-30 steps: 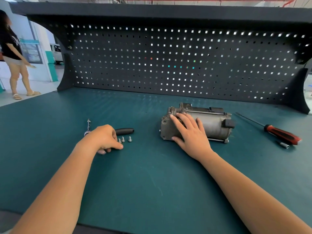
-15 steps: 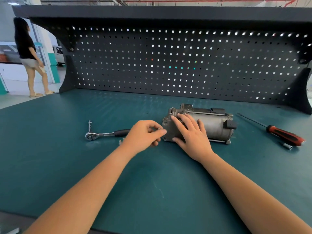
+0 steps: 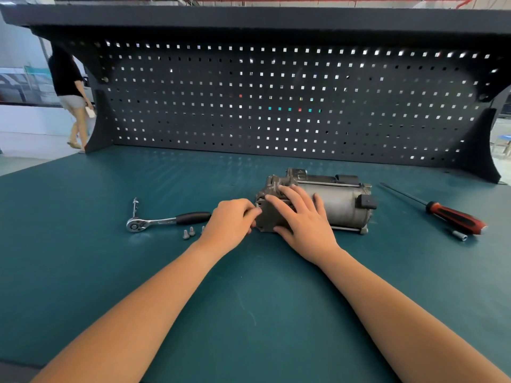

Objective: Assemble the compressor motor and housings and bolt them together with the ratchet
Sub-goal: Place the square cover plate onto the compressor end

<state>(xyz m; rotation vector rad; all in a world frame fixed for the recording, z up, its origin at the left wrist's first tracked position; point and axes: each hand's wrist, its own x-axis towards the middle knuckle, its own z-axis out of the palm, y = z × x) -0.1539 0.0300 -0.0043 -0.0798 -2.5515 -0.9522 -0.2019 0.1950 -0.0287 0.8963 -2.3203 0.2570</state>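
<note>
Nearest: two bare forearms reach in over the teal counter [image 3: 249,313]. Left hand [image 3: 229,221]: fingers curled, thumb and forefinger tips pinching a small bolt [image 3: 258,209] at the left end face of the compressor [image 3: 340,205]. Right hand [image 3: 302,225]: fingers spread, laid flat over the housing end, thumb low on its near side. The compressor lies on its side on the counter, under and beyond the right fingers, with the motor cylinder running off to their right. Just left of the left fingers: loose bolts [image 3: 188,233], two in plain view and a third partly hidden by the hand. Beyond those lies the ratchet [image 3: 163,221], its black grip pointing toward the left knuckles. Well right of the right fingers: a screwdriver [image 3: 453,217] with a red-and-black handle, and a small metal sleeve [image 3: 460,235] just beside the handle end. Farthest: a black pegboard [image 3: 276,106], and a person [image 3: 69,87] on the floor past its left end.
</note>
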